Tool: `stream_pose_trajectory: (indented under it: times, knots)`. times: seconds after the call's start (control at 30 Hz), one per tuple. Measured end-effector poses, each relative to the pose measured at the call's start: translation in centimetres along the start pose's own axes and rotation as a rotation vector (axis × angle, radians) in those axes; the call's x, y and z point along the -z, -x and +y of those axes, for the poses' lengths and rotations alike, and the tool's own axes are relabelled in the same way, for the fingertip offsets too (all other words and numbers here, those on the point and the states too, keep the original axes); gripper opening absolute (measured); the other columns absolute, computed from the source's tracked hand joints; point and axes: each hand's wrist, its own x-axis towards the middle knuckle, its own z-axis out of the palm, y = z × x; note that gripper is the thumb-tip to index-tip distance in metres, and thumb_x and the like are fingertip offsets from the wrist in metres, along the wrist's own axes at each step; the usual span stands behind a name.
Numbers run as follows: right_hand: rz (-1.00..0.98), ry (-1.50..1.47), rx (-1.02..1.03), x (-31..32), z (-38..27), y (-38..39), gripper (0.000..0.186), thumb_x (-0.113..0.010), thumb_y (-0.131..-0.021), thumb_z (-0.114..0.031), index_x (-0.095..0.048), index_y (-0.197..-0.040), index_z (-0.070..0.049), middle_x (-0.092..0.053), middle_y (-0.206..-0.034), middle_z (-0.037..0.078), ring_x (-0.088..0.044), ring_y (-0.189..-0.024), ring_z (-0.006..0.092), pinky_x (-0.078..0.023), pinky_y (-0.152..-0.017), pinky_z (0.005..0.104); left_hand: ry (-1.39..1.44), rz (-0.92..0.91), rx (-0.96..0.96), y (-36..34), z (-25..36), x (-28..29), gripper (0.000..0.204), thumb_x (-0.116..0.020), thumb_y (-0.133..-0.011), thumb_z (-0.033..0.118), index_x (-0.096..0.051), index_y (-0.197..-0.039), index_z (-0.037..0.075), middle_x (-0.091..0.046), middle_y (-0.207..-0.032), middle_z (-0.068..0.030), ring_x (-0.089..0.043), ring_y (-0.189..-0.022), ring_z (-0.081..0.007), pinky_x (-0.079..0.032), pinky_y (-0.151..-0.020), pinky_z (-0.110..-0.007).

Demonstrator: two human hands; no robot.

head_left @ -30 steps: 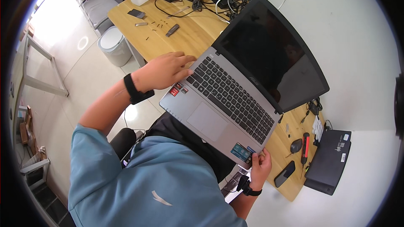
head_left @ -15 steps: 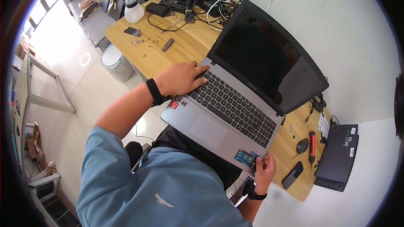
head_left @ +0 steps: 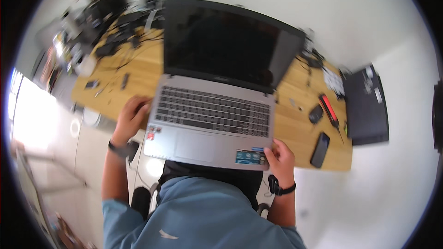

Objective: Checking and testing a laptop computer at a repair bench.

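Observation:
An open grey laptop [head_left: 194, 145] with black keys and a dark screen [head_left: 221, 41] lies at the table's front edge, its front overhanging toward my lap. My right hand [head_left: 281, 161] grips its front right corner, thumb on top beside a blue sticker and the fingers mostly hidden. Close by its left edge is my left hand [head_left: 130, 121], with bent fingers and the thumb toward the laptop. Blur hides whether those fingers touch the edge or hold it.
Left on the wooden table [head_left: 138, 67] lie a dark stick-shaped piece [head_left: 125, 80], small parts and cables. To the right are a black phone [head_left: 320, 150], a mouse [head_left: 315, 114], a red-and-black screwdriver [head_left: 328, 109] and a dark flat device [head_left: 367, 106] near the wall.
My left hand has left the keyboard's upper left corner and come down beside the laptop's left edge. My right hand stays at the front right corner. The whole view has turned.

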Motion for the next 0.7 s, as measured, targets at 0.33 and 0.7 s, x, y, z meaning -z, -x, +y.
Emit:
stream_pose_trajectory:
  times: [0.33,0.7]
  knots:
    - [0.196,-0.184,0.06,-1.3,0.8,0.1,0.023,-0.078,-0.098,-0.016,-0.072,-0.114,-0.001,-0.061,-0.066,0.003,-0.057,-0.057,0.0111,-0.047,-0.056,0.028,0.164,0.258,0.172,1.3,-3.4,-1.8,0.022,-0.066,-0.105,0.009,-0.055,-0.086,0.002,-0.051,-0.081,-0.0011,-0.045,-0.076,-0.0092,-0.04,-0.068,-0.025]
    - [0.282,-0.157,0.105,-1.9,1.5,0.4,0.015,-0.079,-0.097,-0.011,-0.073,-0.109,-0.003,-0.054,-0.064,0.0,-0.049,-0.056,0.0071,-0.041,-0.053,0.0257,-0.209,0.337,-0.035,1.1,0.3,-3.5,0.042,-0.07,-0.101,0.009,-0.045,-0.067,0.002,-0.047,-0.062,-0.0106,-0.043,-0.058,-0.0229,-0.038,-0.057,-0.039]
